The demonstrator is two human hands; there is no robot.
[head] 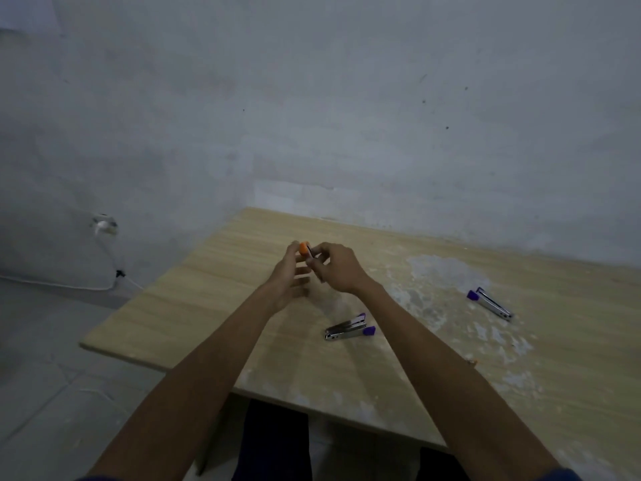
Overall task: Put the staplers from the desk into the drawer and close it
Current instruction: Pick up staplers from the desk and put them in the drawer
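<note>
Both hands are meeting above the far left part of the surface [194, 307], sharing one small stapler between them. Left hand [289, 279] is reaching up with its palm partly open and its thumb and forefinger pinching the orange stapler [305, 249] at its orange end. Right hand [338, 269] is curling closed from the other side, its fingertips gripping the stapler's dark metal part. Most of that stapler is lying hidden behind the fingers, so only the orange cap and a thin dark edge are showing, and its shape is hard to make out.

Off to the left, a wall socket [103, 226] is sitting low on the grey wall [312, 98], with a white cable [69, 285] trailing down from it along the floor.

Just right of the forearms, a chrome stapler with purple ends [350, 328] is lying flat on the wooden top, apart from both hands. Further right, a second purple-ended stapler [490, 303] is resting at an angle on a patch where pale residue is smearing the wood. Nothing is standing between the hands and either of these.

At the bottom edge, dark trouser legs are showing under the surface's near edge, and the upper arms are running out of view. No drawer is visible here.
</note>
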